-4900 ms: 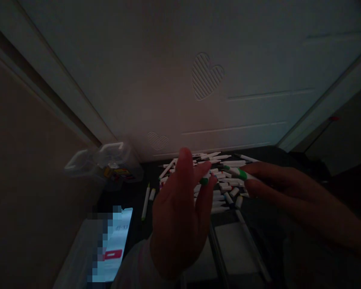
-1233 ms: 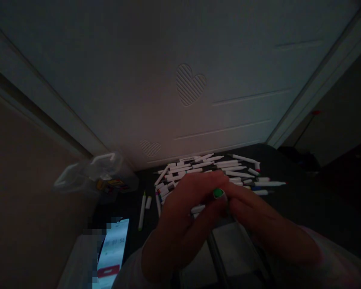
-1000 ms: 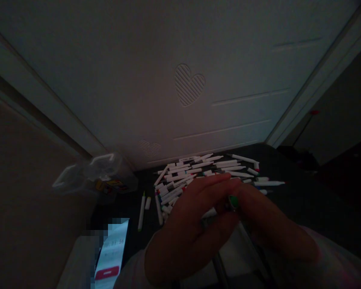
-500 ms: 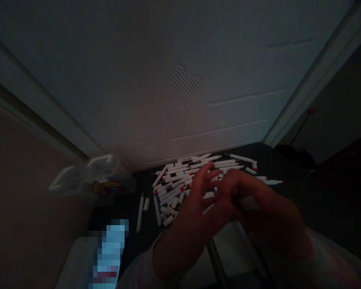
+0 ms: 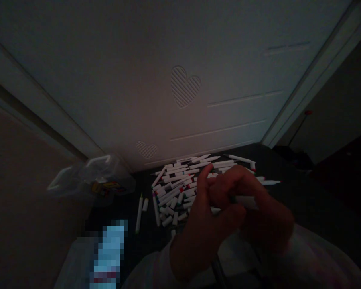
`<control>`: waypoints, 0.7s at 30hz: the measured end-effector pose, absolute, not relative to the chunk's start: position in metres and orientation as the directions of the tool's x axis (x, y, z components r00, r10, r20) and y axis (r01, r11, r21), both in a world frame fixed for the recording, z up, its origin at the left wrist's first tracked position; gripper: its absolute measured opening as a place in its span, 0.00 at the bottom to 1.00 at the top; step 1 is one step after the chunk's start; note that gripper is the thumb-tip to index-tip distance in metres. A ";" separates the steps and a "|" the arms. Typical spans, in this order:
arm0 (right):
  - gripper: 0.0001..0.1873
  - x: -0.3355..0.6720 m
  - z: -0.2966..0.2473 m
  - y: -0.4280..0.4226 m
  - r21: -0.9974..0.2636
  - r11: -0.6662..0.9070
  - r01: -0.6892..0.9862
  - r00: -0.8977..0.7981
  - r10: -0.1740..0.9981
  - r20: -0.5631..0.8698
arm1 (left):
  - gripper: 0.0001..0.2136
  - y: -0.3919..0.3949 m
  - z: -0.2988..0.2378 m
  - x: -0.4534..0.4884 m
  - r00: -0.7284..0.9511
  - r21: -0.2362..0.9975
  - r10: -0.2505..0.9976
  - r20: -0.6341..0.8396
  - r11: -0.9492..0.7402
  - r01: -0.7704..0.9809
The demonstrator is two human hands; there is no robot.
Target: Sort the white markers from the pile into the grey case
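Observation:
My left hand and my right hand meet in front of a pile of white markers. A short white marker piece with a dark greenish end shows below the bent fingers of my right hand, which closes round it. The fingers of my left hand curl towards the right fingertips, with the thumb reaching across below the white piece. What the left fingertips pinch is hidden. Many markers in the pile lie uncapped, with loose caps at its near left side.
A clear plastic case stands open at the left. Near it lie one marker and a loose cap. A white panel with hearts rises behind the dark tabletop. A pixelated bright patch is at lower left.
My hands have drawn closer together. The left fingers, spread before, are now more curled, and the left thumb reaches further right. The pile looks much the same.

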State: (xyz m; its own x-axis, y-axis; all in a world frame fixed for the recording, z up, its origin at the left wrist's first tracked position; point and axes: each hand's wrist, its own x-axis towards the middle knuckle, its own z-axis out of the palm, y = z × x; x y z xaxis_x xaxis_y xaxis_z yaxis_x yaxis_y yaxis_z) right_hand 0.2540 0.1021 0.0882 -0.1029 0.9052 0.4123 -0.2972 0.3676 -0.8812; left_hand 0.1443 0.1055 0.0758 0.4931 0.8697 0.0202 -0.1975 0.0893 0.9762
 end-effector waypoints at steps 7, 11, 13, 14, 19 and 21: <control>0.21 0.248 0.083 0.102 -0.869 0.481 -0.118 -0.185 0.849 0.495 | 0.44 0.104 0.075 0.140 0.384 0.982 0.922 0.050 0.024 -0.187; 0.24 0.250 0.087 0.101 -0.858 0.513 -0.007 -0.218 0.837 0.502 | 0.42 0.103 0.077 0.135 0.373 0.987 0.922 0.104 -0.050 -0.151; 0.24 0.251 0.086 0.102 -0.854 0.520 0.013 -0.247 0.829 0.501 | 0.41 0.104 0.078 0.135 0.354 0.986 0.926 0.132 -0.087 -0.140; 0.24 0.251 0.085 0.102 -0.850 0.527 0.017 -0.257 0.823 0.506 | 0.40 0.104 0.078 0.135 0.356 0.986 0.924 0.142 -0.099 -0.135; 0.24 0.248 0.077 0.102 -0.834 0.552 -0.015 -0.229 0.810 0.540 | 0.43 0.104 0.076 0.141 0.366 0.981 0.924 0.113 -0.045 -0.189; 0.23 0.246 0.075 0.102 -0.840 0.542 -0.030 -0.228 0.815 0.533 | 0.44 0.104 0.075 0.143 0.348 0.978 0.935 0.073 0.001 -0.208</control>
